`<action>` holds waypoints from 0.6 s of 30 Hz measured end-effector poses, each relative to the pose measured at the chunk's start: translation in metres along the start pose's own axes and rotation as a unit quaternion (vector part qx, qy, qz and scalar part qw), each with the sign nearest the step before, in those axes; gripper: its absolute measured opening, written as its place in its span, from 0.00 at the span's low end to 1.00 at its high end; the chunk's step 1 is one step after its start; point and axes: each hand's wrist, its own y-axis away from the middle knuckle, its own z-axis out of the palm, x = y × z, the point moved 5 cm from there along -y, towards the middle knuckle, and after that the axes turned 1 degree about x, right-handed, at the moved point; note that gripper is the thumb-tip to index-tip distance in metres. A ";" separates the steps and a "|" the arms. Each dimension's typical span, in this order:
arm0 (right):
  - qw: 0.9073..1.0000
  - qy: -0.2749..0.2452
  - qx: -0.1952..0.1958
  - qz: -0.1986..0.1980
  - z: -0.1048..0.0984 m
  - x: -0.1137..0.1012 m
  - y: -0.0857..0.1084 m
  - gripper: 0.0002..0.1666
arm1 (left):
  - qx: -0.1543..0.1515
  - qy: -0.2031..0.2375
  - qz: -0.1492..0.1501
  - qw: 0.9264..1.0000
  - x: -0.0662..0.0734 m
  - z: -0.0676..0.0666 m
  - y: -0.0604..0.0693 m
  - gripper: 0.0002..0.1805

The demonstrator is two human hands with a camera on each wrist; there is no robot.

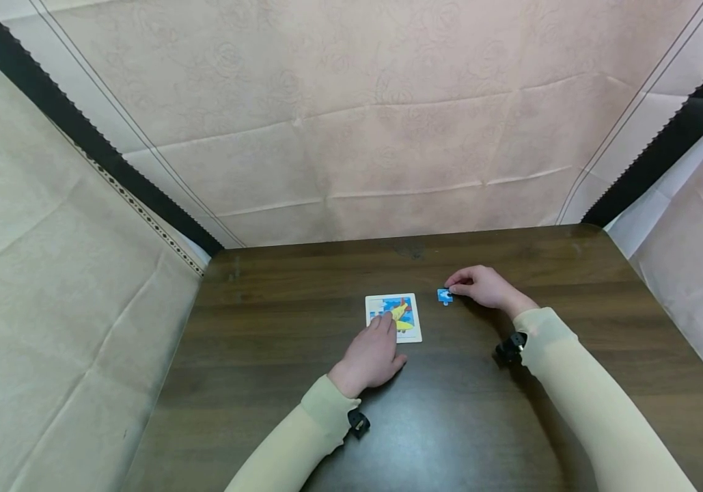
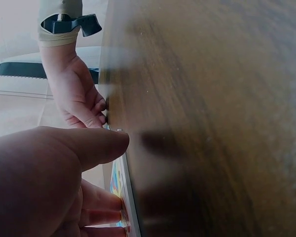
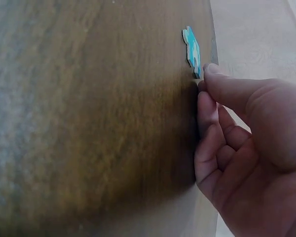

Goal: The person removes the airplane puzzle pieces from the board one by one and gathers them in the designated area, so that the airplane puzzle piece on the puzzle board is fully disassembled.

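A small white-framed puzzle board (image 1: pixel 417 335) with a blue and yellow picture lies on the table; its edge (image 2: pixel 130 197) shows in the left wrist view. My left hand (image 1: pixel 371 354) rests on its lower left part with extended fingers, thumb (image 2: pixel 101 145) held apart. To the board's right is a blue and white puzzle piece (image 1: pixel 444 296), also visible in the right wrist view (image 3: pixel 192 49). My right hand (image 1: pixel 488 287) has its thumb and index finger together at the piece's right edge, pinching it there. The other right fingers (image 3: pixel 212 153) are curled against the tabletop.
The brown wooden table (image 1: pixel 302 273) extends around the board, its far edge beyond both hands. Pale patterned cloth (image 1: pixel 388 137) hangs behind it and at both sides, with dark strips at the corners. Each wrist carries a small black camera.
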 end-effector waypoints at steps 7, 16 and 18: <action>1.000 0.002 -0.003 0.000 0.002 0.001 -0.001 0.11 | 0.002 -0.002 0.001 1.000 0.000 -0.001 -0.001 0.43; 1.000 0.013 0.002 -0.003 0.004 -0.002 -0.001 0.10 | 0.004 -0.007 -0.003 1.000 -0.001 0.003 -0.003 0.43; 1.000 0.015 0.003 -0.002 0.004 -0.002 -0.001 0.10 | 0.004 -0.006 -0.003 1.000 0.000 0.003 -0.003 0.43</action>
